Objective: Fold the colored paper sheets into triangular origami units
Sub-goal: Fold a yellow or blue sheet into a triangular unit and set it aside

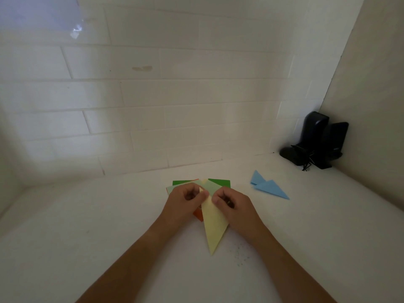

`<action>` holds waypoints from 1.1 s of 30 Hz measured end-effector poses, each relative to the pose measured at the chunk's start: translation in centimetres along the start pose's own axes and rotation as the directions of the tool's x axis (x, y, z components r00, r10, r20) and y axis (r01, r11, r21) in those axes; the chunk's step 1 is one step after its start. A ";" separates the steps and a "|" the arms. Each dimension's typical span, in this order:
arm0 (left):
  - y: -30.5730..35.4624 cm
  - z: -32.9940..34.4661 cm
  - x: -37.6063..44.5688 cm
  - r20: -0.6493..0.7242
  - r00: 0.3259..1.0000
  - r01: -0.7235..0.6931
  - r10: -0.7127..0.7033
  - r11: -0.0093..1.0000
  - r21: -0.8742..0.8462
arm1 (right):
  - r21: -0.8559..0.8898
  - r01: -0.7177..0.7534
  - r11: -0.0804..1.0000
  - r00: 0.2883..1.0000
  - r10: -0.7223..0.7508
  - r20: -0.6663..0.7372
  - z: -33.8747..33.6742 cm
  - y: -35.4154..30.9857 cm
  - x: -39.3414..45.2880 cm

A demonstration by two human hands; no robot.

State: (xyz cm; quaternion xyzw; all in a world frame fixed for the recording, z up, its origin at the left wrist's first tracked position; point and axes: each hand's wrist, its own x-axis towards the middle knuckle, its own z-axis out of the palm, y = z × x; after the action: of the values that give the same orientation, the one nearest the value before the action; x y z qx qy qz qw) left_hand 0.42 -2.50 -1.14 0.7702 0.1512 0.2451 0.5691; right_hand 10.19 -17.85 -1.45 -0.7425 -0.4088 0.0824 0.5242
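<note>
A pale yellow paper (214, 228), folded into a long narrow triangle, points toward me on the white counter. My left hand (185, 202) pinches its upper left edge with curled fingers. My right hand (231, 204) grips the upper right edge, thumb on top. Under both hands lies a stack of sheets (218, 183) in dark green, light green and orange, partly hidden. Two folded blue triangular units (267, 186) lie to the right, overlapping each other.
A white tiled wall (153, 106) stands just behind the stack. In the right corner a pair of black speakers (317, 141) with a tangled cable stands against the side wall. Small coloured specks (240, 254) dot the counter near my right forearm.
</note>
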 end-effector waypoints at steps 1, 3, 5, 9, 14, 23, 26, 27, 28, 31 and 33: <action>0.1 0.1 -0.1 0.020 1.000 0.007 -0.007 1.000 -0.003 | 0.006 0.001 1.000 1.000 -0.001 -0.004 0.0 0.0 0.0; 0.1 0.1 -0.2 0.052 0.999 0.015 -0.015 1.000 -0.006 | 0.017 -0.003 1.000 1.000 0.003 -0.011 0.0 0.1 0.0; -0.2 -0.1 -0.1 0.043 0.999 0.003 -0.003 1.000 0.001 | 0.022 -0.008 1.000 1.000 0.008 -0.018 0.0 0.1 0.0; -0.5 -0.3 0.0 -0.006 1.000 -0.030 0.030 0.999 0.018 | 0.022 -0.016 1.000 1.000 0.016 -0.019 0.1 0.1 0.1; -0.6 -0.4 0.1 0.015 1.000 -0.016 0.016 1.000 -0.016 | 0.014 0.003 1.000 1.000 -0.003 -0.007 0.1 0.1 0.0; -0.2 -0.1 -0.3 0.044 0.999 0.022 -0.018 0.995 -0.093 | 0.020 -0.016 1.000 1.000 0.016 -0.018 0.1 0.2 0.1; -0.3 -0.4 -0.1 -0.002 0.999 0.035 -0.036 0.995 -0.092 | 0.035 -0.034 0.999 0.999 0.034 -0.009 0.0 0.1 0.0; -0.4 -0.4 0.0 -0.009 0.999 0.039 -0.040 0.995 -0.092 | 0.031 -0.034 0.999 0.999 0.034 -0.005 0.0 0.1 0.0; -0.5 -0.4 0.0 -0.015 0.999 0.042 -0.043 0.995 -0.088 | 0.024 -0.033 0.999 0.999 0.033 -0.003 0.0 0.1 0.0; -0.6 -0.2 0.1 -0.026 0.998 0.052 -0.054 0.996 -0.073 | 0.008 -0.031 0.999 0.999 0.031 -0.019 0.0 0.1 0.1; -0.6 -0.2 0.1 -0.037 0.998 0.049 -0.052 0.996 -0.077 | 0.017 -0.036 0.999 0.999 0.036 -0.030 0.1 0.1 0.1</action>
State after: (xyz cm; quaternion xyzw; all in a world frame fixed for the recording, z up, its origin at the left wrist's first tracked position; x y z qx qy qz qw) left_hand 0.38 -2.09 -1.60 0.7389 0.1724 0.2514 0.6010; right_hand 10.23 -17.75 -1.51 -0.7466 -0.3868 0.0841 0.5347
